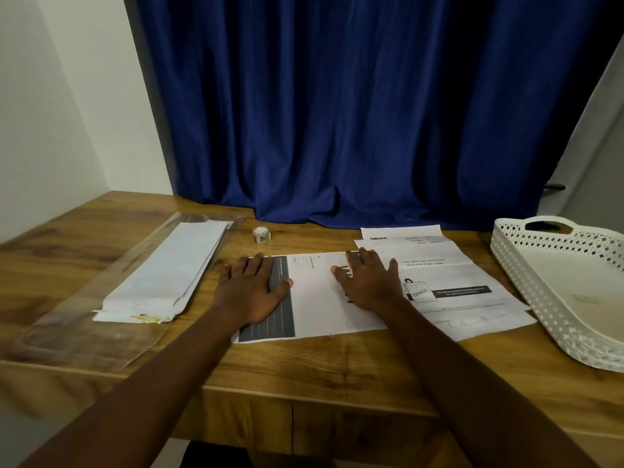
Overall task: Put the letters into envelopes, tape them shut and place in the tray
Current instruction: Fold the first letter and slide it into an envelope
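Observation:
A printed letter (317, 298) lies flat in the middle of the wooden table (304, 363), with a dark band along its left edge. My left hand (251, 290) presses flat on that dark band, fingers apart. My right hand (366, 282) rests flat on the sheet's right part, fingers spread. More printed letters (472, 292) lie beneath and to the right. A stack of white envelopes (169, 271) sits at the left on a clear plastic sleeve (84, 329). A small tape roll (261, 235) stands behind the letter. The white perforated tray (553, 292) is at the right edge, with nothing in it.
A blue curtain (354, 113) hangs right behind the table and drapes onto its back edge. White walls stand to the left and right. The table's front edge runs just below my forearms.

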### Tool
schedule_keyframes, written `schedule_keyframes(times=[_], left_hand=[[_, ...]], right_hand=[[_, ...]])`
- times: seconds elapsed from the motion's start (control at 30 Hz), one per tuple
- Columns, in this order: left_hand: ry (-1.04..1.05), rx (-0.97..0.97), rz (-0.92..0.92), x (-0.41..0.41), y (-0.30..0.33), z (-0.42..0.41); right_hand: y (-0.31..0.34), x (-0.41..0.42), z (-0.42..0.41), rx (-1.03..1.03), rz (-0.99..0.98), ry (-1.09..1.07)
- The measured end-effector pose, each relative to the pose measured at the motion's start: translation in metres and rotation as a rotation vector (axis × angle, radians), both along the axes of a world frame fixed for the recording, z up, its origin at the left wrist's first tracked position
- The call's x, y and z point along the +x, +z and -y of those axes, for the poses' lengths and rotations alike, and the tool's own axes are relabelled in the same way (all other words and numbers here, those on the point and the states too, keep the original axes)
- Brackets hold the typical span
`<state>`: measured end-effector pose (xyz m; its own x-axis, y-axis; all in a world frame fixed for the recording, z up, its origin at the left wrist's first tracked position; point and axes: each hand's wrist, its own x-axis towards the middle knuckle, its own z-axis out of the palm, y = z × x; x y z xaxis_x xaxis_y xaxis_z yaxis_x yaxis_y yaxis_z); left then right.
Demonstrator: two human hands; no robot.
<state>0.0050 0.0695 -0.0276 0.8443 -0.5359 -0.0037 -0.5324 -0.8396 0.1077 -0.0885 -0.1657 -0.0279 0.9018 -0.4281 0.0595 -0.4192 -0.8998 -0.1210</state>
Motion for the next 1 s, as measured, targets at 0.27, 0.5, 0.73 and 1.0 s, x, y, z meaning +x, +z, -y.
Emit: schedule_keyframes(times=[0.27, 0.5, 0.73, 1.0], left_hand=[[-0.158, -0.108, 0.152, -0.054, 0.008, 0.015], [-0.195, -0.033, 0.039, -0.05, -0.007, -0.007], [-0.146, -0.037, 0.039, -0.05, -0.006, -0.017], [-0.137, -0.034, 0.05, -0.054, -0.006, -0.017]], right_hand=[[0.014, -0.032, -0.065, -0.058, 0.107, 0.326], [0.004, -0.057, -0.035, 0.024, -0.016, 0.32], [0.01, -0.073, 0.005, -0.026, 0.108, -0.101], [0.037, -0.065, 0.009, 0.309, 0.22, -0.26]])
